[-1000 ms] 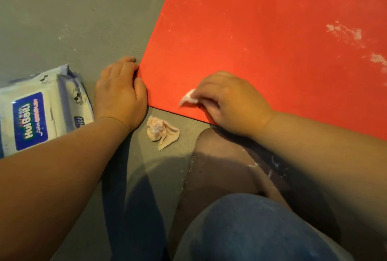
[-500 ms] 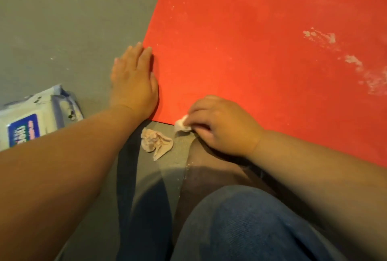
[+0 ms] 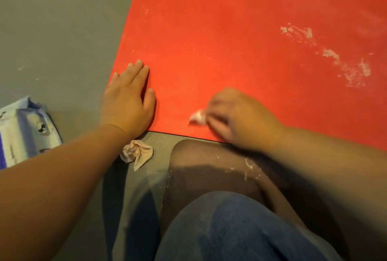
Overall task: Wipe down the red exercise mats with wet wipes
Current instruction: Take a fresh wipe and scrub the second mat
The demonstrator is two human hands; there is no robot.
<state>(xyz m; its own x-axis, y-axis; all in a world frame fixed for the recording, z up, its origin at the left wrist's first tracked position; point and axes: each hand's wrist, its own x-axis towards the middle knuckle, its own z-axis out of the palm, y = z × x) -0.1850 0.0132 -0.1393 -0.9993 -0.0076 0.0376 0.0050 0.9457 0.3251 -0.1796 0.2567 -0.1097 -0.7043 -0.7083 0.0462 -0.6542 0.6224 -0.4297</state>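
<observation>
Red exercise mat (image 3: 240, 36) on grey floor (image 3: 52, 19), near corner under wiping. Right hand (image 3: 236, 118), blurred, pinches a balled wet wipe (image 3: 198, 117) against it; left hand (image 3: 127, 97) lies flat, bracing. Next, presumably: the white smears (image 3: 330, 55).

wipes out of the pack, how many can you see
2. One wipe is held in the right hand on the red mat; one crumpled wipe lies on the floor below the left hand. The pack may hide more.

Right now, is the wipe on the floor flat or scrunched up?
Scrunched up. The wipe is a crumpled wad on the floor beside the mat.
</observation>
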